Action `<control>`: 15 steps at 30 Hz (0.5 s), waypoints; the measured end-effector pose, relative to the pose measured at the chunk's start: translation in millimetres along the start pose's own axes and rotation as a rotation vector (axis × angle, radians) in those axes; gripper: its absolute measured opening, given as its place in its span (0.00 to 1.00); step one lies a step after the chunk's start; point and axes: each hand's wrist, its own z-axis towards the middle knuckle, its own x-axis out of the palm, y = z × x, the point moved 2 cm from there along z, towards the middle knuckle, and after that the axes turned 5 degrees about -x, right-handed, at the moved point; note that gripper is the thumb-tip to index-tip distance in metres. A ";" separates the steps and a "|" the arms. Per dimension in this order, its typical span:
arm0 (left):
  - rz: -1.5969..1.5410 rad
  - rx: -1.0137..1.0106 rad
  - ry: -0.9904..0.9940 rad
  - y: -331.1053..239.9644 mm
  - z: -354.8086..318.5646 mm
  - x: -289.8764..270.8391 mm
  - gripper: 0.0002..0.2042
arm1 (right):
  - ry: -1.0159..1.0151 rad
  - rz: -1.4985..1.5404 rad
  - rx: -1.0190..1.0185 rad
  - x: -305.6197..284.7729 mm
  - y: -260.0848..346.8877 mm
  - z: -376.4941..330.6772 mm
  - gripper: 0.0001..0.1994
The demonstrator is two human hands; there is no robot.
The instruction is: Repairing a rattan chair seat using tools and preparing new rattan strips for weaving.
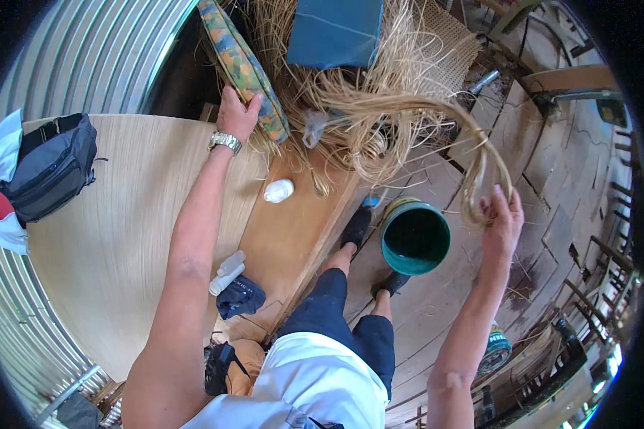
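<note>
1. Corrugated metal point(96, 57) is seen at left, plank floor point(426, 314) at right.
2. Strands point(436, 105) are pinched near one end by the right hand's point(503, 218) fingertips, beyond the bucket point(434, 223).
3. From there, their long axis is curved ahead and leftward into the pile point(408, 50); the right hand is nearer.
4. Camouflage cushion point(247, 61) is gripped by its edge in the left hand point(237, 114), thumb laid on its face, other fingers mostly hidden.

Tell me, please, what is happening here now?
A person is handling pale strands: the right hand holds one end of a long bundle of strands, which arches over from a messy pile. The left hand grips the edge of a camouflage-patterned pad. A green bucket stands on the plank floor.
</note>
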 end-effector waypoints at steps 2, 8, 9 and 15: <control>0.046 -0.004 -0.003 0.7 -1.5 3.4 0.29 | -0.077 0.082 -0.034 -11.2 4.2 11.7 0.07; 0.113 -0.022 0.013 6.3 -3.0 11.6 0.33 | -0.038 0.099 -0.007 -31.8 -6.6 6.2 0.08; 0.115 0.001 -0.011 6.2 -3.4 12.7 0.34 | -0.038 0.095 -0.004 -36.7 -7.0 4.8 0.08; 0.119 -0.101 0.016 -12.4 -2.9 28.5 0.38 | -0.196 0.257 -0.020 -58.4 -0.1 5.0 0.08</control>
